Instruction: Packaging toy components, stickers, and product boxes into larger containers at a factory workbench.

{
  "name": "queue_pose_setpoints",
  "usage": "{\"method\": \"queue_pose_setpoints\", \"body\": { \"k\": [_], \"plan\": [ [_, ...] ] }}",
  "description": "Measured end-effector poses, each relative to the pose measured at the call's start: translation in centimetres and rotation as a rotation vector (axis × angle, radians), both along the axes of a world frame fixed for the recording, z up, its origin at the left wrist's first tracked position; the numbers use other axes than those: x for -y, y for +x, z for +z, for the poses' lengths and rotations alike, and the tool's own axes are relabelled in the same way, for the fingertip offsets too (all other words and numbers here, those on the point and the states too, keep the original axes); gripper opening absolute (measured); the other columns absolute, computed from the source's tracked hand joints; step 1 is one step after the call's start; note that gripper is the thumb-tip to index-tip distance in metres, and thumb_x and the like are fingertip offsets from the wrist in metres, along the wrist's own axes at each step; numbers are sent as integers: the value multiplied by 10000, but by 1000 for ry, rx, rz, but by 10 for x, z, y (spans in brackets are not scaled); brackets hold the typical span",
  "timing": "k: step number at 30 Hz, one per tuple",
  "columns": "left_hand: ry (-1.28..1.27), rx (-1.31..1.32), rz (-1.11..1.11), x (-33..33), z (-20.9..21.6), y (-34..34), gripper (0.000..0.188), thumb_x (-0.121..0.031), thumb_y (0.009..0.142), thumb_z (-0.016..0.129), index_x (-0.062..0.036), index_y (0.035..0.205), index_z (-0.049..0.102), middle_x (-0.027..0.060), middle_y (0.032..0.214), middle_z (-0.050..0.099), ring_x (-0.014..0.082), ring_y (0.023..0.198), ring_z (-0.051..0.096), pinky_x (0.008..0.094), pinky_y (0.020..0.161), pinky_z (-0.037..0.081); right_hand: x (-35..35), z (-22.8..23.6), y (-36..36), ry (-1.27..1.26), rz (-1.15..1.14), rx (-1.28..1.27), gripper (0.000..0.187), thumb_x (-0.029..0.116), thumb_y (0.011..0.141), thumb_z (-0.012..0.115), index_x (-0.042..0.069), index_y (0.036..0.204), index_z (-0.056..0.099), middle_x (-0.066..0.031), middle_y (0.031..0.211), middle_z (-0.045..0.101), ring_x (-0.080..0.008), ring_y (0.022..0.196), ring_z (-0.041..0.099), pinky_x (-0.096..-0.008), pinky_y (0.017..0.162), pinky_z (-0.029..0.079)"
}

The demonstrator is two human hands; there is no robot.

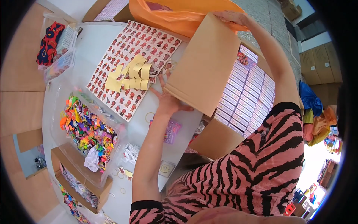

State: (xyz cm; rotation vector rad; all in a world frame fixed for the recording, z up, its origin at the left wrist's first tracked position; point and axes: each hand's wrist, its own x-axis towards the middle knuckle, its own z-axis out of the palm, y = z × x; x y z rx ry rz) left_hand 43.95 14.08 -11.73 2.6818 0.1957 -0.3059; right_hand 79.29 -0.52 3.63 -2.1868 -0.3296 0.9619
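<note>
A large cardboard box (220,140) stands at the table's right edge. Rows of small pink-and-white printed boxes (242,93) fill it, and one more small purple box (247,56) lies on top of them. My right hand (233,18) is closed over the far end of the box's broad raised flap (205,63). At the flap's near left corner is my left hand (167,100), fingers spread over the tabletop, seemingly against the cardboard. Beside the left hand lies a sticker sheet (112,74) of small red figures, with curled yellow paper strips (130,76) on it. A purple packet (171,131) sits by my left forearm.
A clear plastic tub (112,183) of colourful small trinkets stands on the white table (84,37), left. Behind it are clear containers (69,56). An orange bag (167,18) lies beyond the flap. An open carton (106,186) stands near left; stacked cartons (317,63) are far right.
</note>
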Motion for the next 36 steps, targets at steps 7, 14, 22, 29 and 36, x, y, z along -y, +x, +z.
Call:
{"method": "queue_pose_setpoints", "body": {
  "k": [7, 14, 22, 29, 36],
  "plan": [
    [92, -137, 25, 14, 33, 12, 1382, -614, 369, 817, -294, 1470, 46, 167, 1506, -157, 427, 1361, -168, 785, 914, 5, 114, 4, 52, 384, 165, -27, 520, 495, 952, 379, 49, 1134, 573, -67, 1070, 594, -112, 912, 550, -262, 839, 443],
    [139, -175, 52, 4, 30, 3, 1386, -628, 378, 810, -284, 1471, 30, 176, 1501, -169, 438, 1358, -166, 786, 911, 28, 53, 18, 0, 376, -13, 300, 503, 538, 921, 419, 72, 1003, 590, 31, 737, 516, -67, 735, 519, -244, 692, 441],
    [190, -162, 38, 3, 23, 1, 1375, -669, 375, 785, -288, 1471, 48, 167, 1513, -125, 447, 1361, -137, 789, 905, 36, -113, 49, 3, -572, 974, 32, 226, 301, 823, 547, 84, 877, 580, -3, 719, 535, -117, 659, 514, -304, 573, 435],
    [-108, 144, 8, -18, -42, -15, 1300, -780, 398, 692, -257, 1461, 157, 117, 1527, 27, 425, 1366, -83, 782, 879, -80, -206, -43, -151, -738, 1431, -98, 202, 129, 777, 453, 41, 633, 566, -98, 644, 578, -193, 527, 528, -420, 476, 430],
    [83, -19, 83, 5, 16, -2, 1363, -645, 327, 792, -286, 1467, 137, 160, 1525, -67, 429, 1369, -136, 787, 889, -27, -191, -38, -111, -610, 1431, 736, 227, 153, 764, 541, 16, 915, 640, -152, 902, 640, -311, 888, 568, -435, 801, 428]
  ]
}}
